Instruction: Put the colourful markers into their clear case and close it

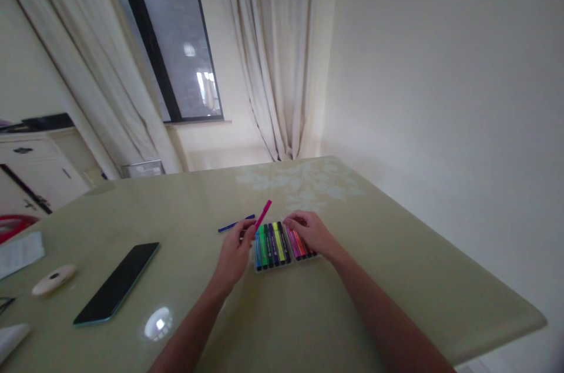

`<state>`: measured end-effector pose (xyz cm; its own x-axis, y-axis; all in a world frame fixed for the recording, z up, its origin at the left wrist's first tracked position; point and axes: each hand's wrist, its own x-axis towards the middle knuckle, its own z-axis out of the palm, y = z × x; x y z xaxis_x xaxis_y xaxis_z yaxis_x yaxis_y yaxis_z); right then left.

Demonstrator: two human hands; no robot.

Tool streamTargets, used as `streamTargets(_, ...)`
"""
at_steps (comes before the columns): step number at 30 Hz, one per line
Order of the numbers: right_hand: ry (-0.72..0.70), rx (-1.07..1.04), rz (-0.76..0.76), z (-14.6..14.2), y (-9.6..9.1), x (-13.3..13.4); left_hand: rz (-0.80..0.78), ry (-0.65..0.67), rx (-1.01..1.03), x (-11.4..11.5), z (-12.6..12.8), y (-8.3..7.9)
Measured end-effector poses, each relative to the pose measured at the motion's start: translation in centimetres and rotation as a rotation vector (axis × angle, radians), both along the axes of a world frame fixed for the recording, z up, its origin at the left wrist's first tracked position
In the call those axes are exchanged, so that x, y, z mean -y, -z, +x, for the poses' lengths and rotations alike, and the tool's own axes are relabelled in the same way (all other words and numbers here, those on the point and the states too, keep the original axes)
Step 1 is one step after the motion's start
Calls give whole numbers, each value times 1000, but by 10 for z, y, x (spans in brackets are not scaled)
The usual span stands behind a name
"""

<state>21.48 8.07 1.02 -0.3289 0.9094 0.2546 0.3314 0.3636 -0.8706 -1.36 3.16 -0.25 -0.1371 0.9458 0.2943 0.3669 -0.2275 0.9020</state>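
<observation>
Pink marker pinched in left hand, right hand curled at boxed markers (its grip unclear).

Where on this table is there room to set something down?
Right of the right hand, toward the table's edge; also between phone and left hand. Crowded: around the markers, and left of the phone, near the paper.

Pale curtains hang on either side of a dark-framed window.
A dark-screened device lies on the table near a cream oval object; a white cabinet stands at left.
</observation>
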Motion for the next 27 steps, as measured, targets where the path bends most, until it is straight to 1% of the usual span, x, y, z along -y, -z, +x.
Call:
streamTargets(2, -111, -175, -65, -10, -2, 6, -25, 116, 77, 1, 20, -6)
streamTargets(3, -128, -240, -91, -14, -3, 8, -30, 149, 102, 1, 27, -7)
streamTargets(6, -96, -350, -131, -19, -3, 11, -30, 200, 160, 1, 37, -4)
streamTargets(10, -116, -388, -191, -19, -3, 12, -35, 179, 204, 6, 35, 3)
streamTargets(13, -120, -430, -246, -20, -1, 14, -44, 140, 209, 12, 34, 4)
streamTargets(17, -116, -502, -305, -23, 4, 16, -70, 134, 211, 16, 35, 6)
streamTargets(22, -122, -502, -336, -20, 6, 15, -100, 172, 249, 13, 33, 11)
streamTargets(27, -133, -492, -372, -21, 3, 19, -50, 154, 190, 15, 31, 12)
